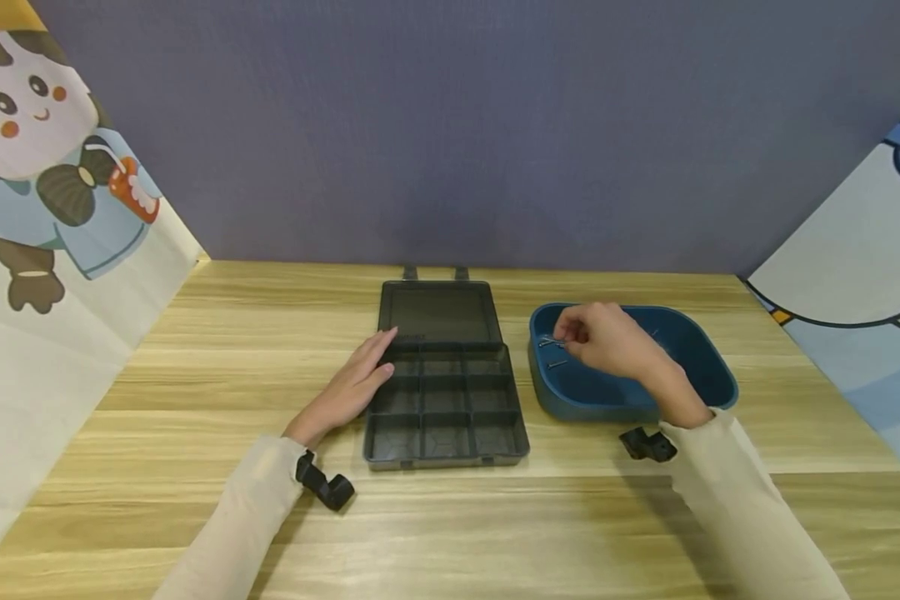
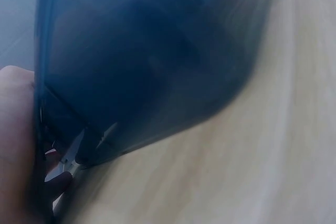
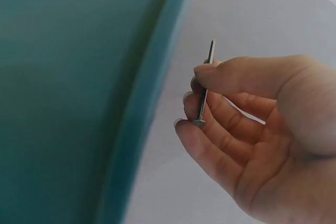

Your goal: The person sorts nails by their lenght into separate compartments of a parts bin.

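Left hand (image 1: 348, 387) and right hand (image 1: 607, 337) are well apart in the head view. The left lies, fingers straight, along the left side of a box (image 1: 393, 435) with compartments, on the table (image 1: 157, 433). The right, fingers bent, is over a blue bin (image 1: 600, 410) holding nails (image 1: 557, 364). The left wrist view is blurred: a dark surface (image 2: 142, 66) beside part of the hand, its fingers hard to read. The right wrist view shows thumb and fingers pinching a nail (image 3: 202, 103) near the bin's edge.
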Tool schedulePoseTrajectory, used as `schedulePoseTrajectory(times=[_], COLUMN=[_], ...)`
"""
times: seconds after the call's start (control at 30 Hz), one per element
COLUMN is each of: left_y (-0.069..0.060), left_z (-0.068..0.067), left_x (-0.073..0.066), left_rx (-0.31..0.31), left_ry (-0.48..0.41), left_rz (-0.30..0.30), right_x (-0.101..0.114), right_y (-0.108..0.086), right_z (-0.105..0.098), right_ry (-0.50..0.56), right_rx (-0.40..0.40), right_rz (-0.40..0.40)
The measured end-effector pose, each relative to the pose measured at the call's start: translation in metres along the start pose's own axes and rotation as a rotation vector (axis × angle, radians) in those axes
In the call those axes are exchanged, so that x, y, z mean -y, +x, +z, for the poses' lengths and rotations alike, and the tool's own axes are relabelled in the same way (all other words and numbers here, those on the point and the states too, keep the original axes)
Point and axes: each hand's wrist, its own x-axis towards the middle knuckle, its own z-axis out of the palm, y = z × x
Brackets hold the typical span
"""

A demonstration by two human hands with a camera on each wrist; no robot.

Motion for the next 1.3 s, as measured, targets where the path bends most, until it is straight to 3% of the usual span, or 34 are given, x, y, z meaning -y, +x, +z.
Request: schedulePoseTrajectory(times=[0.4, 0.67, 0.77, 0.9, 1.07, 1.3], left_y=[0.001, 0.009, 0.012, 0.013, 0.014, 0.014], left_z=[0.002, 0.002, 0.002, 0.002, 0.004, 0.006], left_x=[0.001, -0.002, -0.005, -0.006, -0.005, -0.006], left_rx=[-0.030, -0.029, -0.039, -0.045, -0.066, -0.089], left_ry=[0.025, -0.021, -0.043, -0.086, -0.067, -0.039], left_rz=[0.012, 0.114, 0.127, 0.101, 0.070, 0.091], right_x=[0.012, 0.018, 0.020, 0.025, 0.029, 0.033], right_y=[0.007, 0.013, 0.015, 0.017, 0.017, 0.019], right_z=[0.011, 0.016, 0.019, 0.022, 0.025, 0.031], right_ry=[0.040, 0.057, 0.062, 0.073, 0.081, 0.078], right_rx=[-0.011, -0.022, -0.016, -0.002, 0.003, -0.021], right_rz=[-0.052, -0.080, -0.092, -0.100, -0.091, -0.116])
